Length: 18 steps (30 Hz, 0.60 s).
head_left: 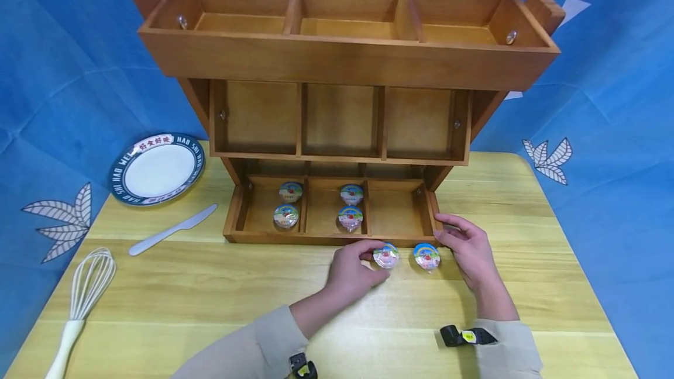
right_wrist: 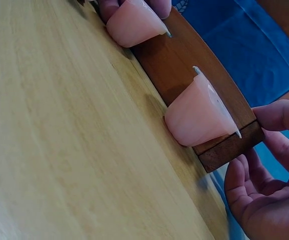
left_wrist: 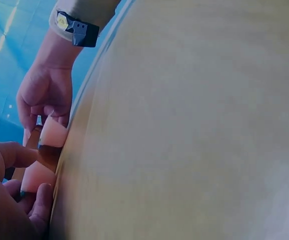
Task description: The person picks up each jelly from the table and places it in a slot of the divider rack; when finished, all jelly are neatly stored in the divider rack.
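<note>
My left hand [head_left: 354, 274] pinches a pink jelly cup [head_left: 386, 256] with a printed foil lid, just in front of the rack's bottom tray. In the left wrist view, finger and thumb sit on either side of that jelly cup [left_wrist: 38, 177]. A second jelly cup [right_wrist: 199, 112] stands on the table to its right, by the tray's front corner. My right hand [head_left: 471, 250] holds that corner of the wooden rack [head_left: 337, 238] between thumb and fingers; in the right wrist view its other fingers [right_wrist: 239, 185] are curled below the corner.
Two jelly cups [head_left: 286, 216] sit in the bottom tray's left compartment and two more jelly cups [head_left: 350, 218] in the middle one. The rack's upper trays [head_left: 347, 63] overhang it. Leftward lie a plate [head_left: 158, 168], a knife [head_left: 174, 230] and a whisk [head_left: 86, 291].
</note>
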Each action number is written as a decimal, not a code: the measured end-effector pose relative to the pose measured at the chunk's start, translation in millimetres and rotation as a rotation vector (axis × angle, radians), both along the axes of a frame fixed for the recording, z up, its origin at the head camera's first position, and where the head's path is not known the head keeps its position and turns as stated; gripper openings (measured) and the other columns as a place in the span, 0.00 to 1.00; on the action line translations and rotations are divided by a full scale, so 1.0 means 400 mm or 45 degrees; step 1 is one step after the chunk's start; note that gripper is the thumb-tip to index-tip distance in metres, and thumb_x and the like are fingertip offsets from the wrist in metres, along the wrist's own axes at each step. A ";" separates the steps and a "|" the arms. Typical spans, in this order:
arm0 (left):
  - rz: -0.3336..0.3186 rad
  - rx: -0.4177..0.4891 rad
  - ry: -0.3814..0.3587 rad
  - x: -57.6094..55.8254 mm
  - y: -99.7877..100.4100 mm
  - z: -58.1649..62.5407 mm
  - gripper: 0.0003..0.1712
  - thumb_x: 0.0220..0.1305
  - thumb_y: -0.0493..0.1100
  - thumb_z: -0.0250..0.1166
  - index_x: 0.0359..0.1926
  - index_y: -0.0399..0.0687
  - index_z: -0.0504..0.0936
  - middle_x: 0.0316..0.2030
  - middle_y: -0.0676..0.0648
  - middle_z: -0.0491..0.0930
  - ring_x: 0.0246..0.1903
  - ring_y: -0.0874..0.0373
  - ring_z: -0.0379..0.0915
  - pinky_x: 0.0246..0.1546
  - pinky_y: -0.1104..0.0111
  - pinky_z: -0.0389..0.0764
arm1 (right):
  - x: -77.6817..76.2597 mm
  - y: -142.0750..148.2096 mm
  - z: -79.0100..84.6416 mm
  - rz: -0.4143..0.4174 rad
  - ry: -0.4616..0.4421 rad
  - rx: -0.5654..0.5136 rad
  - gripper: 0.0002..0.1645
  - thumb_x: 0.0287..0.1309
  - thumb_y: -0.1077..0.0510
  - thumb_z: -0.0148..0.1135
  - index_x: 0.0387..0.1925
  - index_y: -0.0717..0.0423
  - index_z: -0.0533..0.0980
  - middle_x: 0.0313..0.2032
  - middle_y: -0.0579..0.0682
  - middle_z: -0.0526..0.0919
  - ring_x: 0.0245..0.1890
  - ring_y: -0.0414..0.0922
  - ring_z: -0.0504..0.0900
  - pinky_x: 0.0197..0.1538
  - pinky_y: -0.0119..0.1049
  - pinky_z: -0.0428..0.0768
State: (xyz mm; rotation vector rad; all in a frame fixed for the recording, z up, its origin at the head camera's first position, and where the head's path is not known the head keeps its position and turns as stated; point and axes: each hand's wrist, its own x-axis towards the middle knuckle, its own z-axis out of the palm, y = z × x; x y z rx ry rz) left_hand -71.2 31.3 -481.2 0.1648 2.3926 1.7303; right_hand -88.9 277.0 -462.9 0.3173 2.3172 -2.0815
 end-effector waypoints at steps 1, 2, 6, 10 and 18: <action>-0.004 -0.006 0.025 0.000 0.001 -0.003 0.29 0.40 0.36 0.82 0.48 0.56 0.88 0.29 0.58 0.80 0.28 0.63 0.75 0.23 0.70 0.77 | 0.000 0.000 0.000 0.000 0.004 -0.005 0.25 0.61 0.70 0.64 0.59 0.72 0.73 0.56 0.52 0.72 0.46 0.43 0.75 0.45 0.27 0.80; -0.007 -0.012 0.047 0.001 0.003 -0.004 0.28 0.41 0.36 0.82 0.48 0.56 0.88 0.30 0.58 0.80 0.27 0.64 0.74 0.22 0.71 0.76 | 0.001 0.001 -0.001 -0.001 0.008 -0.008 0.25 0.61 0.70 0.64 0.59 0.72 0.74 0.55 0.51 0.72 0.46 0.43 0.75 0.45 0.27 0.80; -0.014 -0.036 0.130 0.003 0.009 -0.013 0.27 0.41 0.38 0.82 0.47 0.54 0.88 0.30 0.59 0.80 0.26 0.66 0.73 0.21 0.72 0.75 | 0.002 0.003 -0.003 0.002 0.011 -0.015 0.24 0.61 0.70 0.64 0.59 0.72 0.74 0.55 0.51 0.72 0.46 0.42 0.75 0.45 0.27 0.80; -0.029 -0.042 0.178 0.007 0.015 -0.014 0.26 0.42 0.37 0.81 0.47 0.53 0.88 0.33 0.59 0.80 0.30 0.66 0.75 0.26 0.73 0.76 | 0.002 0.004 -0.006 0.006 0.012 -0.026 0.24 0.61 0.70 0.64 0.60 0.72 0.73 0.56 0.51 0.72 0.46 0.42 0.75 0.45 0.27 0.80; -0.056 0.027 0.098 0.013 0.019 -0.008 0.26 0.44 0.35 0.79 0.48 0.53 0.86 0.36 0.57 0.81 0.24 0.69 0.76 0.26 0.74 0.81 | -0.001 0.004 -0.011 0.008 0.037 -0.036 0.24 0.61 0.71 0.64 0.59 0.72 0.74 0.54 0.50 0.74 0.45 0.41 0.77 0.45 0.28 0.80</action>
